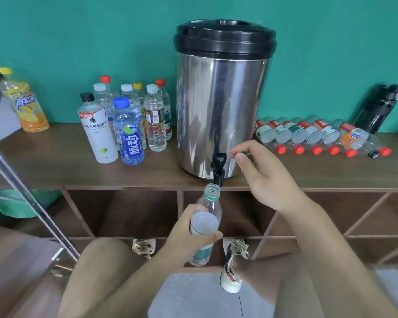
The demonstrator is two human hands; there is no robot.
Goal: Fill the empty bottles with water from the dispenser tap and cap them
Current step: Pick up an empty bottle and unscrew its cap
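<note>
A steel water dispenser (221,106) with a black lid stands on the wooden shelf top (55,166). Its black tap (218,167) hangs over the front edge. My left hand (191,228) grips an uncapped clear bottle (208,210) with a green neck ring, its mouth just under the tap. My right hand (260,173) is beside the tap, to its right, and pinches a small green cap (242,154) between thumb and fingers. No stream of water shows.
Several capped upright bottles (126,125) stand left of the dispenser. A row of bottles with red caps (317,136) lies on its side to the right, near a black flask (379,109). Open cubbies sit below. My knees and shoes (232,265) are underneath.
</note>
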